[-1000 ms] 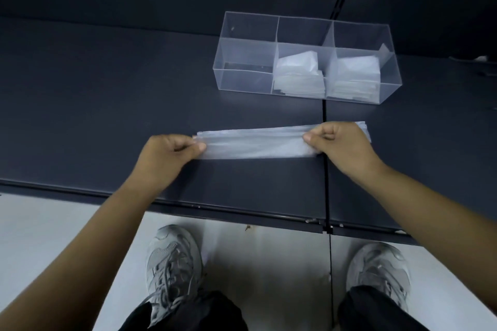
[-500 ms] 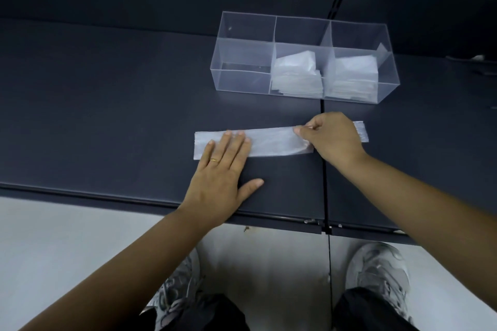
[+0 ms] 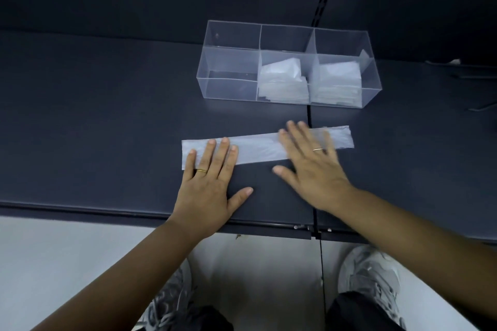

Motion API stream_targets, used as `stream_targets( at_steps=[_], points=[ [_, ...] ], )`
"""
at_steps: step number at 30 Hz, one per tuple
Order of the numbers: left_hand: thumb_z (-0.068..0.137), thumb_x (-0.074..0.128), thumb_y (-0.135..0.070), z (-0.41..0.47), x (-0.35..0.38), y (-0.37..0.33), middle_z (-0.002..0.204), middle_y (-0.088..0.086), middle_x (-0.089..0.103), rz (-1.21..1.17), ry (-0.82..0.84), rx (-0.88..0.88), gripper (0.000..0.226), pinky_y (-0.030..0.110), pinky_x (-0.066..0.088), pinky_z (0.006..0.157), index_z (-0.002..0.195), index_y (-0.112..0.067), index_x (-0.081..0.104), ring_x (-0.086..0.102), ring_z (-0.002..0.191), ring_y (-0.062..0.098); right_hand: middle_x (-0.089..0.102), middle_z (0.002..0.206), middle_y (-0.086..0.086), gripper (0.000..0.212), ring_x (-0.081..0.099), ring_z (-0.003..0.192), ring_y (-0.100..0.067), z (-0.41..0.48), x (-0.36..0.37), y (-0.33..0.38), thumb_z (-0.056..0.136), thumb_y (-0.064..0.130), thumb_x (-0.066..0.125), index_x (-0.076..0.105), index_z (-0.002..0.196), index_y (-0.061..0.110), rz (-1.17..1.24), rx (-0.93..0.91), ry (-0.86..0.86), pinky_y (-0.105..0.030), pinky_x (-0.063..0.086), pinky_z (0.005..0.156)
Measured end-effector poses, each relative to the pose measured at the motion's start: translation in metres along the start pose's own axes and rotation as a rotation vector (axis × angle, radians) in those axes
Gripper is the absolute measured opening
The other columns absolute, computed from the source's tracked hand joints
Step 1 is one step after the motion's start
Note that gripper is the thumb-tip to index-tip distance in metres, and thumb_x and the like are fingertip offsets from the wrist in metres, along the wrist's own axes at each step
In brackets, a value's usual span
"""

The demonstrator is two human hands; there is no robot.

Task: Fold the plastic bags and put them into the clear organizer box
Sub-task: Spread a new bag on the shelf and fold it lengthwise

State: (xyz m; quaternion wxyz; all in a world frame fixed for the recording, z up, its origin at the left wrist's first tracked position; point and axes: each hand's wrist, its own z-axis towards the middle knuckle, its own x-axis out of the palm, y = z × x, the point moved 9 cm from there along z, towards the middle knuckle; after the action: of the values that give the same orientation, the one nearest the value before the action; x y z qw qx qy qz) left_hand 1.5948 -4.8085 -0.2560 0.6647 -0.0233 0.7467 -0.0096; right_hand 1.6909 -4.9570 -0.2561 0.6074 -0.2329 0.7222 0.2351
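Dark matte tabletop (image 3: 107, 115): both flat, spread hands, left hand (image 3: 208, 185) and right hand (image 3: 313, 169), press the long folded translucent plastic bag strip (image 3: 258, 149), just in front of the clear three-compartment organizer box (image 3: 231, 67).

The right hand (image 3: 313, 169) is smeared with blur, and its fingers hide a stretch of the plastic bag (image 3: 258, 150). The left hand (image 3: 208, 188) covers the strip's near-left corner. Both forearms (image 3: 121, 277) and the shoes (image 3: 373, 277) run off the lower edge. The folded bags (image 3: 282, 86) in the organizer box (image 3: 228, 67) are too hazy to count.
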Motion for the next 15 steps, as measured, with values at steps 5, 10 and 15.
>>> stream_targets(
  at_steps=[5,10,15],
  points=[
    [0.091,0.014,-0.066,0.001,0.002,0.001,0.159,0.007,0.015,0.008,-0.005,-0.009,0.081,0.056,0.015,0.117,0.152,-0.013,0.020,0.011,0.147,0.028,0.013,0.158,-0.016,0.059,0.009,0.146,-0.031,-0.016,-0.036,-0.082,0.098,0.038,0.039,0.030,0.147,0.006,0.058,0.395,-0.239,-0.051,0.000,0.117],
    [0.091,0.018,-0.063,0.001,-0.002,-0.001,0.158,0.009,0.022,0.003,-0.015,-0.006,0.079,0.059,0.021,0.113,0.150,-0.011,0.026,0.019,0.145,0.031,0.053,0.134,-0.011,0.038,0.047,0.126,-0.030,-0.015,-0.064,0.018,0.091,0.018,0.050,0.056,0.127,0.007,0.382,-0.099,-0.365,-0.039,0.030,0.110],
    [0.091,0.021,-0.061,0.000,-0.003,-0.002,0.156,0.012,0.024,0.000,-0.016,0.020,0.079,0.061,0.024,0.111,0.149,-0.008,0.029,0.021,0.144,0.034,0.012,0.161,0.000,0.068,0.001,0.148,-0.016,-0.018,-0.007,0.068,0.096,0.056,0.021,0.020,0.152,0.017,0.153,-0.245,0.015,-0.040,0.001,0.120]
  ],
)
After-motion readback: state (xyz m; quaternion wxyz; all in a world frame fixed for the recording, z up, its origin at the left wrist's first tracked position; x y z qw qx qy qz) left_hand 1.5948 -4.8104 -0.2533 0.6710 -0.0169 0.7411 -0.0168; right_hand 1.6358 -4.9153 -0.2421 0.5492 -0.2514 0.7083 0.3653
